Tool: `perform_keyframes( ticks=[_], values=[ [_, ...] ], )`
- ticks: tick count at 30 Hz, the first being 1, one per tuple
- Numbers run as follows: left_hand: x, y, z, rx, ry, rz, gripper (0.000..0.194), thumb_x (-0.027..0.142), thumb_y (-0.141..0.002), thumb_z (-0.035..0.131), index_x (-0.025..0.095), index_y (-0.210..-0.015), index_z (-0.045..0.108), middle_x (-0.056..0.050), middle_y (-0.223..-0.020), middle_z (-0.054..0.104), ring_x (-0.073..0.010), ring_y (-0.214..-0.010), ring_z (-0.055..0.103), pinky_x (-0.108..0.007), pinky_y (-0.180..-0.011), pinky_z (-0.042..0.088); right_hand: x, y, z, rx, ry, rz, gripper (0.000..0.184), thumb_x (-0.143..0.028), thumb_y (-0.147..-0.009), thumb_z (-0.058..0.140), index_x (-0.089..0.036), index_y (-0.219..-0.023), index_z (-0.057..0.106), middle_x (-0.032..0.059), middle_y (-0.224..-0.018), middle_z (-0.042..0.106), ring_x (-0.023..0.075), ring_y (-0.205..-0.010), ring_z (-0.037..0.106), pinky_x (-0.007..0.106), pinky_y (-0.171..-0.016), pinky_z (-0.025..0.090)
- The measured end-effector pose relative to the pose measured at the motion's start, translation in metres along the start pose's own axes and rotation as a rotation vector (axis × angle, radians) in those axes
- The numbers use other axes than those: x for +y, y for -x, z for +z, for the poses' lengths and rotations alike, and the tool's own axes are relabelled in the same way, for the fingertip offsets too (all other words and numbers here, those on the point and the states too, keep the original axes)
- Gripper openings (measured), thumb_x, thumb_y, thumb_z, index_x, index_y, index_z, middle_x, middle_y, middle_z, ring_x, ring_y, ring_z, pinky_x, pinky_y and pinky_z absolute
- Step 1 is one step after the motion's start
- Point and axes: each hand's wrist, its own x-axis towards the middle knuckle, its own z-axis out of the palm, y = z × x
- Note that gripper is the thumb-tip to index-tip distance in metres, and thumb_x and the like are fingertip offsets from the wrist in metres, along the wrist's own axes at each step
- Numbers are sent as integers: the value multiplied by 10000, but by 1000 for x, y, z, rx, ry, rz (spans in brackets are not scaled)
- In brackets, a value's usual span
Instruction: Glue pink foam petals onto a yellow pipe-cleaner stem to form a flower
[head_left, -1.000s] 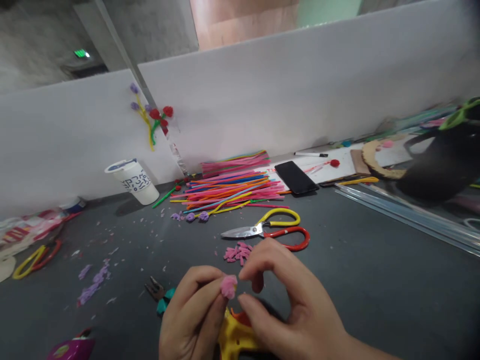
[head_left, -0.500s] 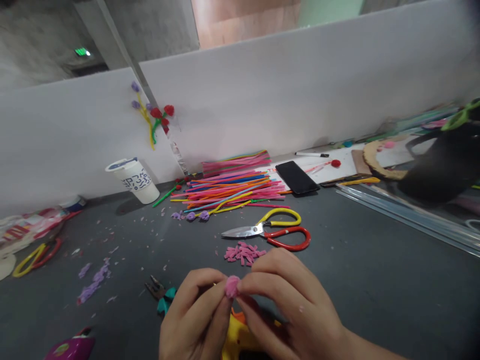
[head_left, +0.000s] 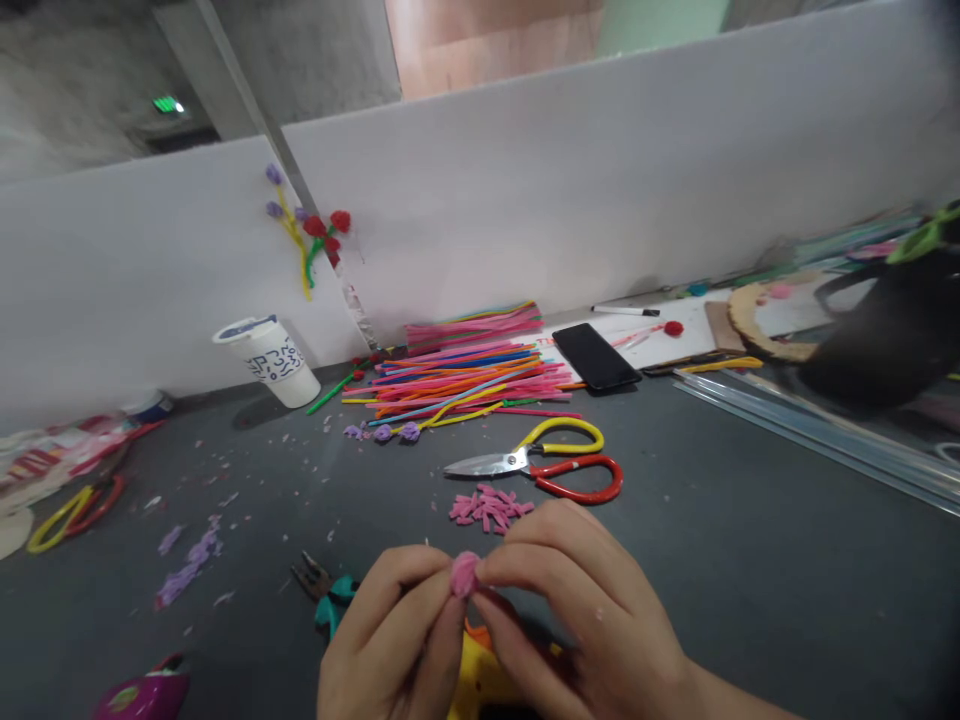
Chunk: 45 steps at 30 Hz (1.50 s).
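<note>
Between the fingertips of both hands is a small fuzzy pink ball (head_left: 465, 574), apparently of pipe cleaner. My left hand (head_left: 397, 625) pinches it from the left, thumb and index finger closed. From the other side my right hand (head_left: 577, 610) grips it the same way. Just beyond the hands lies a heap of short pink pipe cleaner pieces (head_left: 489, 508). Scissors (head_left: 517, 461) with one yellow and one red handle rest behind that heap. Under the hands, partly hidden, is a yellow and orange tool (head_left: 480, 675). Teal-handled pliers (head_left: 326, 592) lie left of my left hand.
Many coloured pipe cleaners (head_left: 465, 380) are piled at the back, beside a black phone (head_left: 596, 356). A white cup (head_left: 274, 362) stands back left. Other scissors (head_left: 75, 515) and purple scraps (head_left: 187, 568) lie left. Clear strips (head_left: 817, 435) and a black jug (head_left: 862, 330) occupy the right.
The view has shifted very slightly. Both hands keep hold of the pink ball in nearly the same place, with only a small movement of the fingers.
</note>
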Motion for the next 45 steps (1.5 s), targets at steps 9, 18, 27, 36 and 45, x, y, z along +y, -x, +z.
perform_keyframes(
  ticks=[9, 18, 27, 36, 45],
  values=[
    [5, 1, 7, 54, 2, -30, 177, 104, -861, 561, 201, -845, 707, 1, -795, 608, -114, -686, 574, -204, -610, 459, 0, -1, 3, 4, 0, -20, 97, -62, -801, 594, -128, -868, 618, 45, -749, 654, 146, -709, 583, 273, -694, 514],
    [6, -1, 6, 55, -9, -20, 184, 93, -856, 557, 209, -845, 699, 4, -803, 614, -114, -693, 575, -206, -609, 447, 0, -1, 0, 27, -24, -15, 112, -64, -792, 597, -135, -877, 611, 37, -767, 650, 143, -719, 582, 271, -695, 510],
    [3, 2, 5, 38, -30, -20, 173, 108, -870, 552, 203, -837, 692, 1, -813, 603, -113, -706, 567, -203, -618, 448, 2, 1, 5, 1, -8, -14, 109, -60, -796, 592, -139, -867, 616, 40, -748, 647, 153, -706, 574, 281, -652, 496],
    [4, 1, 6, 60, -39, -10, 165, 123, -867, 559, 203, -836, 700, -5, -804, 606, -120, -697, 573, -210, -607, 452, 0, 0, 1, -11, 0, -24, 100, -64, -807, 589, -131, -871, 627, 47, -746, 654, 153, -688, 577, 283, -642, 493],
    [3, 1, 5, 64, -59, 0, 175, 124, -864, 556, 203, -851, 712, -23, -804, 613, -132, -681, 580, -223, -581, 463, 0, -2, -1, -10, 12, -29, 108, -69, -810, 579, -140, -879, 623, 39, -740, 658, 149, -686, 589, 274, -642, 506]
  ],
)
